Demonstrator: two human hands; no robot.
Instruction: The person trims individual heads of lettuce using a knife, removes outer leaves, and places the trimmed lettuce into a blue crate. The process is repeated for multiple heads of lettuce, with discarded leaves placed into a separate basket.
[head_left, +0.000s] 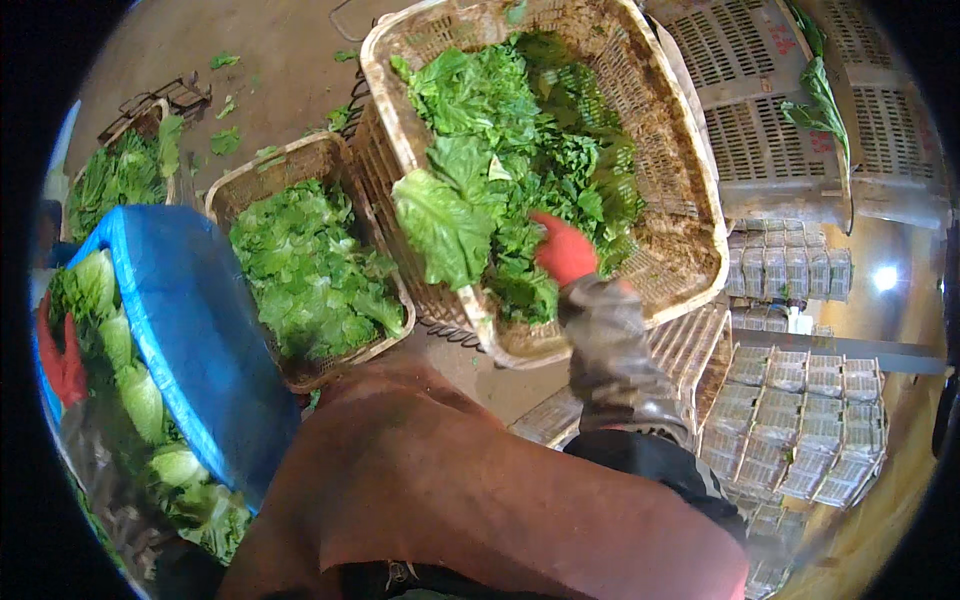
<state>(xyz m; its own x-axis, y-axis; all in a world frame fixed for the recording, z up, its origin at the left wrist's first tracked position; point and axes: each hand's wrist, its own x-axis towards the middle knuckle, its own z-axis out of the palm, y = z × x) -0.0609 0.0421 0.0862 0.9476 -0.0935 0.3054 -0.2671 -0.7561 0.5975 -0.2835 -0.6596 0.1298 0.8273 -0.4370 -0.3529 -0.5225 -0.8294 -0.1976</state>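
Observation:
My right hand (564, 249), in a red glove, reaches into a big dirty plastic crate (480, 319) and touches the green leaves (517, 225) there; whether its fingers grip any is hidden. A broad pale leaf (442, 225) lies over the crate's near left side. At the far left, my left hand (64, 360), also red-gloved, is above leafy lettuce heads (142, 397) in a container with a blue cover (202, 322). Its fingers are spread, with nothing visible between them. Between the two stands a smaller crate (409, 315) of loose green leaves (307, 270).
Another crate of greens (124, 172) stands at the upper left. Loose leaves (225, 141) lie on the wet floor (277, 60). Stacked plastic crates (795, 420) fill the right side, and a leafy stalk (825, 105) rests on upper ones.

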